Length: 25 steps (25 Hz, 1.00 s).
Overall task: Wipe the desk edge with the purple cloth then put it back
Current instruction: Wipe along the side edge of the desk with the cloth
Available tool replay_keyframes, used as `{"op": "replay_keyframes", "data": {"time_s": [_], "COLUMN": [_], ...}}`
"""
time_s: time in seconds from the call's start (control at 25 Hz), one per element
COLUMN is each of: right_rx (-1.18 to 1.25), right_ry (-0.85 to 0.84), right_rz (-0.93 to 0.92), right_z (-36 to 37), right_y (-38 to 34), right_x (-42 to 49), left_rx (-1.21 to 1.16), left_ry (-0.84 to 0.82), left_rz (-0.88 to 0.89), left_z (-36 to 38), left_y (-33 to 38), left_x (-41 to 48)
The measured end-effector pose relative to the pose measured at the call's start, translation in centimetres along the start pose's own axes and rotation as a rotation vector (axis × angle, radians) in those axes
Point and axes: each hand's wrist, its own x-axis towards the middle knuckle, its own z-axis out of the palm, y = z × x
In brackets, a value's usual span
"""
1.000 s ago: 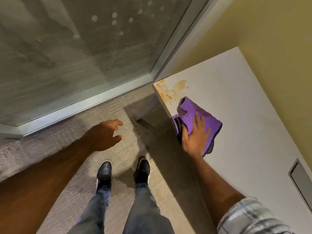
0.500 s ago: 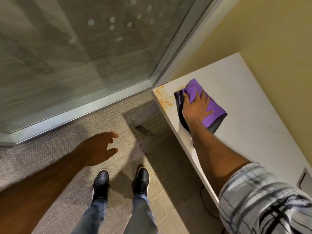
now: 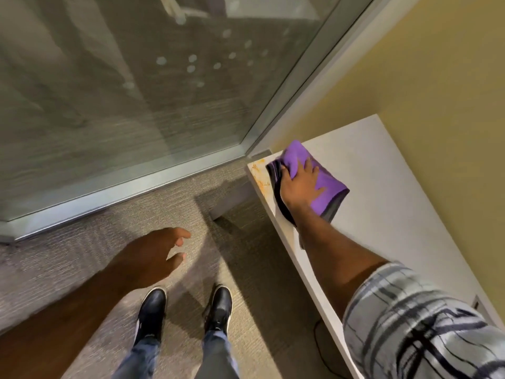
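Note:
A folded purple cloth point(image 3: 330, 184) with a dark underside lies on the far left corner of the white desk point(image 3: 396, 203). My right hand point(image 3: 299, 186) presses flat on the cloth, fingers spread, thumb curled over its left side. An orange-brown stain point(image 3: 259, 173) streaks the desk's corner edge just left of the cloth. My left hand point(image 3: 155, 255) hangs over the carpet, away from the desk, fingers loosely apart and holding nothing.
A glass wall with a metal frame point(image 3: 131, 187) runs along the far side of the carpet. A yellow wall point(image 3: 437, 77) backs the desk. My two black shoes point(image 3: 218, 307) stand on the carpet beside the desk edge. A dark cable point(image 3: 319, 340) lies under the desk.
My right hand has pushed the cloth forward along the desk toward the far corner, covering much of the stain. The left hand stayed hanging over the carpet.

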Motion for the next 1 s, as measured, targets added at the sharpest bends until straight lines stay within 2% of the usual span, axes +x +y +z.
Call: {"op": "replay_keyframes", "data": {"time_s": [0.08, 0.16, 0.2, 0.24, 0.32, 0.4, 0.44, 0.48, 0.56, 0.64, 0.68, 0.76, 0.88, 0.96, 1.0], "right_rx": [0.002, -0.005, -0.001, 0.01, 0.025, 0.034, 0.045, 0.052, 0.065, 0.056, 0.062, 0.082, 0.144, 0.074, -0.019], "right_ry": [-0.029, -0.044, -0.045, -0.027, 0.071, 0.122, 0.108, 0.088, 0.059, 0.021, 0.014, 0.062, 0.107, 0.086, 0.045], "right_rz": [-0.136, -0.316, -0.349, -0.315, -0.108, 0.115, 0.155, 0.117, -0.145, -0.393, -0.425, -0.319, -0.01, -0.027, -0.155], "right_z": [0.1, -0.3, -0.7, -1.0, -1.0, -0.3, 0.0, 0.3, 1.0, 0.9, 0.6, 0.4, 1.4, 2.2, 2.5], "right_y": [-0.1, 2.8, 4.3, 5.7, 5.8, 2.3, 0.2, -1.4, -1.9, 0.2, 1.4, 2.3, -2.1, -5.3, -5.9], "right_x": [-0.4, -2.3, -3.6, -4.3, -3.8, -1.6, -0.7, -0.2, -0.5, -1.8, -2.5, -2.4, -0.3, 0.1, -0.2], "left_rx": [-0.011, -0.013, -0.007, -0.005, -0.015, -0.039, -0.036, -0.015, 0.034, 0.057, 0.074, 0.111, 0.135, 0.147, 0.146], "left_ry": [0.01, 0.005, 0.008, 0.01, 0.014, 0.048, 0.074, 0.099, 0.14, 0.14, 0.132, 0.122, 0.128, 0.123, 0.116], "left_rz": [-0.004, 0.02, 0.019, 0.009, -0.013, -0.025, -0.025, -0.03, -0.066, -0.113, -0.123, -0.11, -0.106, -0.12, -0.129], "left_z": [0.0, 0.2, 0.1, 0.0, 0.0, 0.1, 0.2, 0.3, 0.6, 0.8, 0.7, 0.2, -0.3, -0.2, -0.1], "left_y": [0.0, -0.4, -0.7, -1.2, -1.9, -2.8, -3.1, -3.3, -3.5, -3.4, -3.3, -3.0, -3.1, -3.4, -3.7], "left_x": [-0.3, -0.7, -1.1, -1.4, -2.0, -2.8, -3.0, -3.2, -3.3, -3.3, -3.3, -3.0, -2.4, -2.1, -2.1]}}
